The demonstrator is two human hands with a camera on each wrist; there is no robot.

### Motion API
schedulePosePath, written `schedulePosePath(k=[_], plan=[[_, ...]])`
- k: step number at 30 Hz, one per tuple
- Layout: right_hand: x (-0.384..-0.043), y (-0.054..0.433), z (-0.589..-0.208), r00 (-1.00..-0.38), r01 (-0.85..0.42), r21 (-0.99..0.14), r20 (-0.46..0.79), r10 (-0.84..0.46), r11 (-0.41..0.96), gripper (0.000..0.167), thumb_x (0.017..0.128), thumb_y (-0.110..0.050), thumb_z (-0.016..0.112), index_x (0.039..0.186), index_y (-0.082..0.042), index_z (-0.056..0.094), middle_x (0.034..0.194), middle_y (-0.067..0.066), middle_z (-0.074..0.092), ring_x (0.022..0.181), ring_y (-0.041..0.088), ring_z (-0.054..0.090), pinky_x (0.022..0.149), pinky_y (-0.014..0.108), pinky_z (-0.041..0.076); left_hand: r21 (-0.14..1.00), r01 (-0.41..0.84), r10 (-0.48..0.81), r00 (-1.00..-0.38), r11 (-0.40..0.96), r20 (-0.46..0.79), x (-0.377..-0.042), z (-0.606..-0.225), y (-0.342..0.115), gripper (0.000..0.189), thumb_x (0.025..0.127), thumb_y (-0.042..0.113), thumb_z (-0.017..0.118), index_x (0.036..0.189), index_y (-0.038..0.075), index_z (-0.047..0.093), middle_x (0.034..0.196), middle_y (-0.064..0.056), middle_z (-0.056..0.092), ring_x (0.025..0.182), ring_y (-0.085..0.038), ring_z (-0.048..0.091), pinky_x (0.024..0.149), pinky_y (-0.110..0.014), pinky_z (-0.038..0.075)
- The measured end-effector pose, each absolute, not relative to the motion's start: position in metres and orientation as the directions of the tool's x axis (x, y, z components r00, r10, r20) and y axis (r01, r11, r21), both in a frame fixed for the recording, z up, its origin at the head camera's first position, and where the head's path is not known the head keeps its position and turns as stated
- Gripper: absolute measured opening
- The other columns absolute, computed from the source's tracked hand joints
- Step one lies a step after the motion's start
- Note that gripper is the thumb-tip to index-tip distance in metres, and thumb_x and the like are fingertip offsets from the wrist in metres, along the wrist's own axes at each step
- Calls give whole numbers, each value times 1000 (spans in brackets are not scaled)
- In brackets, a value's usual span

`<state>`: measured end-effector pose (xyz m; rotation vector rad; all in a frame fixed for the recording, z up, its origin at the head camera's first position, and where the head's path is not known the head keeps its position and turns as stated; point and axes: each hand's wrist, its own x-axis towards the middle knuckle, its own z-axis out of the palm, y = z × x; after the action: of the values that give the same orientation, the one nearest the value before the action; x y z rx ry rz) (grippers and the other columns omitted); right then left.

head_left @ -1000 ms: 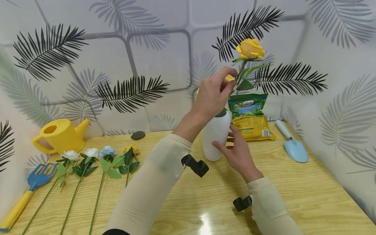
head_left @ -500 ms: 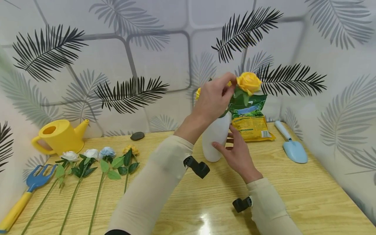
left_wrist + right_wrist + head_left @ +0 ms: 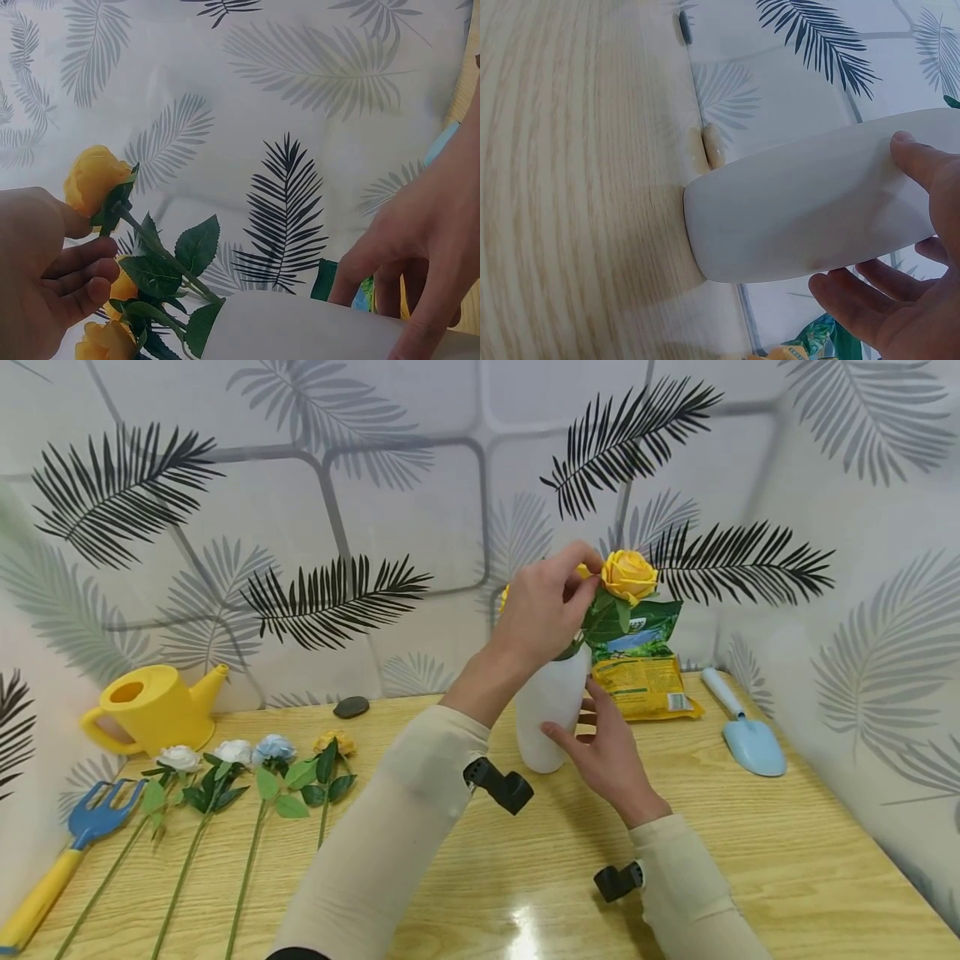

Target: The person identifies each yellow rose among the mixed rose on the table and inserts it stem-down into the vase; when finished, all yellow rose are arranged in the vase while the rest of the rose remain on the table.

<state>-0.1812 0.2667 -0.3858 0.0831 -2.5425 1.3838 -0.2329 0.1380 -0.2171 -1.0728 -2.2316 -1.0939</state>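
A white vase [image 3: 549, 714] stands upright on the wooden table. My right hand [image 3: 613, 760] holds its side, thumb on the near face and fingers round the far side, as the right wrist view also shows. Above the vase mouth, my left hand [image 3: 542, 606] pinches a yellow rose [image 3: 630, 575] just under its bloom. That rose's leafy stem [image 3: 161, 251] runs down into the vase in the left wrist view. More yellow roses [image 3: 109, 341] stand in the vase below the left hand, mostly hidden by it in the head view.
Behind the vase leans a green and yellow bag [image 3: 641, 685]; a light blue trowel [image 3: 753, 746] lies to its right. On the left are a yellow watering can [image 3: 161, 706], a blue hand fork [image 3: 101, 814], a dark stone [image 3: 351, 707] and several cut flowers [image 3: 273, 748].
The yellow rose has come down from high above the vase to beside my left fingertips, its bloom turned toward the camera. My right hand has stayed on the vase.
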Motion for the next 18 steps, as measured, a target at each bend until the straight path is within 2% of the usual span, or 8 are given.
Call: schedulePosePath(k=[9, 18], plan=[[-182, 265, -385, -969, -166, -818, 239, 64, 550, 90, 94, -39, 71, 160, -7, 19, 144, 21, 49, 117, 38, 63, 93, 51, 56, 495, 790, 437, -613, 362, 659, -231, -214, 135, 14, 103, 9, 53, 111, 6, 65, 65, -5, 57, 55, -15, 48, 54, -20, 36], [-182, 266, -386, -969, -162, -811, 240, 66, 563, 89, 94, -39, 71, 160, -7, 19, 144, 22, 49, 119, 39, 62, 95, 52, 55, 521, 780, 428, -626, 346, 652, -229, -212, 136, 18, 102, 6, 50, 112, 6, 65, 60, -1, 47, 51, -13, 40, 51, -20, 32]])
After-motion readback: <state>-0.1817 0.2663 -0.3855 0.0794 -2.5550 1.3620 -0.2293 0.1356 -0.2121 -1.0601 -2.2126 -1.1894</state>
